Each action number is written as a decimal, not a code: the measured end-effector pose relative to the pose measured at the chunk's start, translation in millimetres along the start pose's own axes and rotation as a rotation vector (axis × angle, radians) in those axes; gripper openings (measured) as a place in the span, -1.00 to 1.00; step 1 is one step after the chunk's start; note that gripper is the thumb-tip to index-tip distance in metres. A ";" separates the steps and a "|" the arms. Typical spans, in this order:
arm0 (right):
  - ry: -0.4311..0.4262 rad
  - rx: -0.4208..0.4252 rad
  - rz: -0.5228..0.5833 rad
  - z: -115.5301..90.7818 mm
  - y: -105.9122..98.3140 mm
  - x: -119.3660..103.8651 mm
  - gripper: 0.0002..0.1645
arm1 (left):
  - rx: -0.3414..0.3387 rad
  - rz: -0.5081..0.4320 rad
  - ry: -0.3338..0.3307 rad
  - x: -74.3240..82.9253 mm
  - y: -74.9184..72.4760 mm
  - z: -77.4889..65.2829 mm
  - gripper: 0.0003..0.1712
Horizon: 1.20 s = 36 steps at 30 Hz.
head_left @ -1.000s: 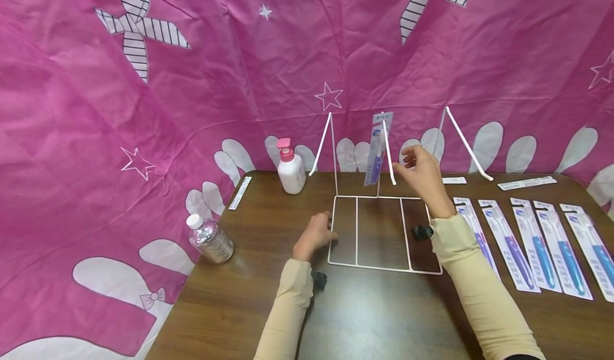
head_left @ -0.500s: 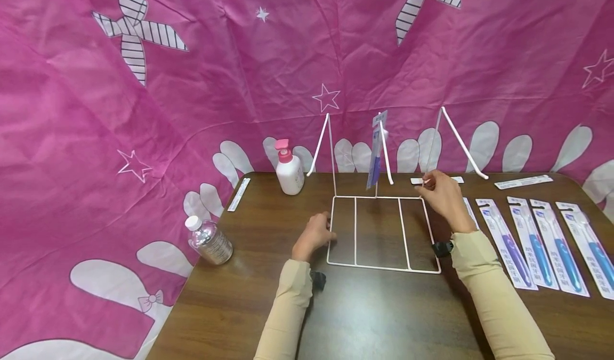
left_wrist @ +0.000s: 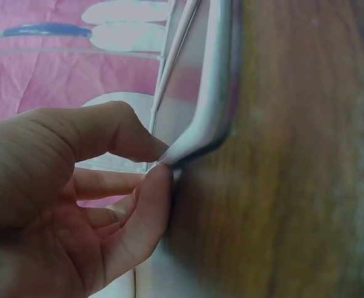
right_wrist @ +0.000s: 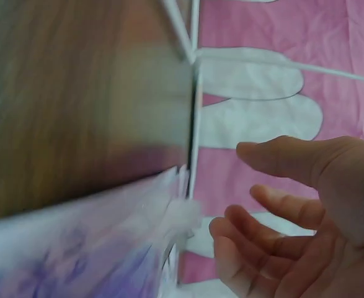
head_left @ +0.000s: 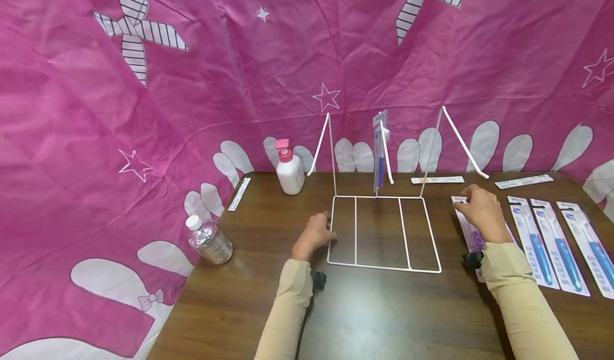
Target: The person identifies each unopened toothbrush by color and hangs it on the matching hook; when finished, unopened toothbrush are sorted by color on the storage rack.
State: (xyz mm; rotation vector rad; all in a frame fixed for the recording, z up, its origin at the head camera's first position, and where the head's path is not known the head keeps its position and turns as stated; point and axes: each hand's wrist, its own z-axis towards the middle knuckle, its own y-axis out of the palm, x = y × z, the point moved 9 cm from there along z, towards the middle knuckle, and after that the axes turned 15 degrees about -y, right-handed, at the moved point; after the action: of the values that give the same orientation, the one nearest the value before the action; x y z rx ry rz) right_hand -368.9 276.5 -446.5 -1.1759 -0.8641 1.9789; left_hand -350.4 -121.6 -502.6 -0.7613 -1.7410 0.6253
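Observation:
My left hand [head_left: 314,236] pinches the left side bar of a white wire display rack [head_left: 381,267] between thumb and finger; the left wrist view shows the white rod [left_wrist: 211,93] at the fingertips. From the rack's middle hook hangs a packaged toothbrush [head_left: 379,162] with a purple handle. My right hand [head_left: 484,213] hovers, holding nothing, over purple-handled packaged toothbrushes [head_left: 472,237] on the table, partly hiding them. In the right wrist view its thumb and fingers are apart, near the end of a pack [right_wrist: 101,242].
Several blue-handled toothbrush packs [head_left: 537,250] lie at the right. White flat strips, such as one strip [head_left: 437,180], lie along the back edge. A pump bottle [head_left: 290,173] stands behind the rack's left; a clear bottle [head_left: 211,240] stands at the table's left edge. A pink curtain [head_left: 216,72] hangs behind.
My right hand has moved away from the middle hook, rightward and down to the toothbrush packs. The hung pack has swung and turned on its hook. My left hand keeps its place.

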 end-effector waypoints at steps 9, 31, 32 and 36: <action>0.065 -0.083 -0.044 -10.1 -0.2 20.1 -0.78 | -0.006 -0.018 -0.013 0.1 0.2 -2.3 -0.48; 0.092 -0.165 -0.053 -7.2 -20.3 10.7 -0.58 | 0.000 -0.035 -0.013 -1.4 0.1 -0.2 -0.39; 0.084 -0.161 -0.051 -7.0 -22.3 10.2 -0.60 | -0.001 -0.038 -0.014 -1.4 0.2 -0.5 -0.39; 0.051 -0.144 -0.037 -4.5 -31.5 6.5 -0.69 | -0.004 -0.039 -0.007 -0.1 0.3 -1.4 -0.41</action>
State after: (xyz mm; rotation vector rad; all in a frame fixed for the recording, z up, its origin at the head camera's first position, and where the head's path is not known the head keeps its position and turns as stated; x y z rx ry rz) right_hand -360.6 300.1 -425.9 -1.2760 -1.0087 1.8746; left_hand -348.9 -121.5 -502.5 -0.7265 -1.7603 0.5991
